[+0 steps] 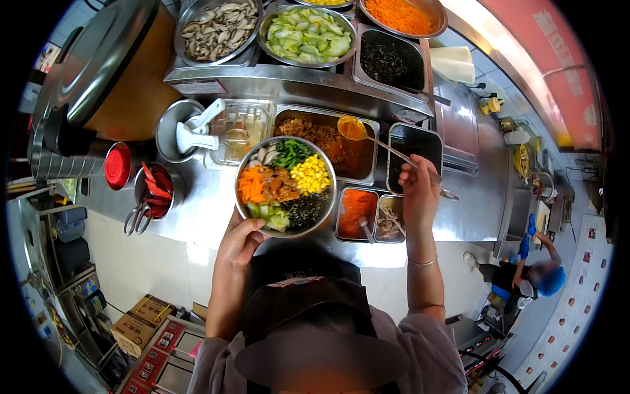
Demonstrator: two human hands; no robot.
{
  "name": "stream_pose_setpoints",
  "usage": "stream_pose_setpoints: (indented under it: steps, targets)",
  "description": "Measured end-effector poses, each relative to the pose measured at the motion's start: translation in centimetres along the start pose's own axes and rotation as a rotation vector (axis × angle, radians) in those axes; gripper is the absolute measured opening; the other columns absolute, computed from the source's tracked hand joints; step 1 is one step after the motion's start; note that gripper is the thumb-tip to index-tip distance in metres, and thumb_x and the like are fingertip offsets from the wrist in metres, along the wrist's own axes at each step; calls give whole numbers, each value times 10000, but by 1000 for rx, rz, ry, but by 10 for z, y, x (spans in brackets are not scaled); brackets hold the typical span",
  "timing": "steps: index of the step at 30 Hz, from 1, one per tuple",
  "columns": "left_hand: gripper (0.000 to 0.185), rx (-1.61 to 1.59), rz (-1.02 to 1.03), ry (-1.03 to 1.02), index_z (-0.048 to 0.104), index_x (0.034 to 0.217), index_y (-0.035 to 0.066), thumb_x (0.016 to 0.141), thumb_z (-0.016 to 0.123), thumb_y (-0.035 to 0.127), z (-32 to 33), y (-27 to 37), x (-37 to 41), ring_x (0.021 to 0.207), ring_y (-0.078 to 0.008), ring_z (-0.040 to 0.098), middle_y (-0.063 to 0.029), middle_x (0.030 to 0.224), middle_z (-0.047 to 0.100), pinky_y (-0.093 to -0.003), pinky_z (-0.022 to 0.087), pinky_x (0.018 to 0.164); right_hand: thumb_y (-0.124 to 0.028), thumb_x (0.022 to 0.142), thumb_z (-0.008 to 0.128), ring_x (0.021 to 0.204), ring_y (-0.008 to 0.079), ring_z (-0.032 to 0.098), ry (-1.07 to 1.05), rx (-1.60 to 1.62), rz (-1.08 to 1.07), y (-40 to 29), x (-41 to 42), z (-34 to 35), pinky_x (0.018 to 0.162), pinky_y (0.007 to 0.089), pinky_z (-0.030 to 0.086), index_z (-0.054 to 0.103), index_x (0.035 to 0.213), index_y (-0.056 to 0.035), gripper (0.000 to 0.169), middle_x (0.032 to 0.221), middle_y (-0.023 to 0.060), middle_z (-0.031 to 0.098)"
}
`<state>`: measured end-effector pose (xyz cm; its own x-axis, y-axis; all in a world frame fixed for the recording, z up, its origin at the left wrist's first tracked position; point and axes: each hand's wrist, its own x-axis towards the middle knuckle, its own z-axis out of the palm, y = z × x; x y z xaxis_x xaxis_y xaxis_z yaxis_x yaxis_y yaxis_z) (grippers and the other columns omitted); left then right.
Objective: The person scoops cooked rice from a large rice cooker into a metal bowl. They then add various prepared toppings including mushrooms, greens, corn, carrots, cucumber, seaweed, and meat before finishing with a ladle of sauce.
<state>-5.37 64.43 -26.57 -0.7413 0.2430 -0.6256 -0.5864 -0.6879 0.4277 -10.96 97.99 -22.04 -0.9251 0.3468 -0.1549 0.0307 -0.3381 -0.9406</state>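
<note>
My left hand [244, 235] grips the lower rim of a round metal bowl [333, 183], tilted a little toward me. Shredded carrot [250, 184], corn kernels [310, 175], chopped greens [288, 153], sliced mushroom, dark seaweed flakes [307, 209] and pale green vegetable slices [273, 218] ring a mound of brown meat in sauce [279, 184]. In my right hand [419, 184] is the handle of a metal spoon [352, 129]. Orange-brown sauce coats its bowl, which hangs over a steel pan of stewed meat [300, 127]. The metal bowl hides that pan's lower left corner.
Pans of mushrooms [219, 32], green slices [307, 37], carrot [401, 17] and seaweed [392, 59] line the raised shelf. Red sauce [358, 209] and shredded meat [388, 226] stand near my right forearm. Left are a large cooker [123, 64] and red-handled utensils [156, 184]. A blue-gloved person [517, 276] works at right.
</note>
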Motion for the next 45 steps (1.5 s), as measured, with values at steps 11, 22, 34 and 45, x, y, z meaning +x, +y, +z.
stream_pose_setpoints:
  steps: [11,22,34,45]
  targets:
    - [706,30,50,142,331,1356,21,705,594,-48,-19,15,-26,1091,-334,574,-186,1244,517,-440,526,869,2,911,520,753,198,665,-270,-987,-373,62,17,3,675,270,523,602,1053,14,165,874,141,635]
    - [706,1,78,160,340,1361,27,707,594,-53,-20,19,-26,1161,-345,525,-171,1269,508,-489,474,937,-118,969,493,765,185,675,62,-538,1,110,6,-2,685,274,549,567,1058,69,220,888,154,653]
    - [678,16,50,86,349,1351,23,726,607,-32,-14,23,-18,1114,-333,554,-175,1258,516,-462,498,890,-209,973,508,825,210,642,268,97,210,123,-4,-8,758,307,554,540,1095,33,273,931,152,620]
    - [749,-15,80,3,239,1411,114,757,569,-44,-5,22,-8,1123,-342,556,-157,1305,465,-491,519,888,-180,995,441,772,170,619,-177,12,-36,3,-53,42,718,271,516,564,1095,7,245,913,125,625]
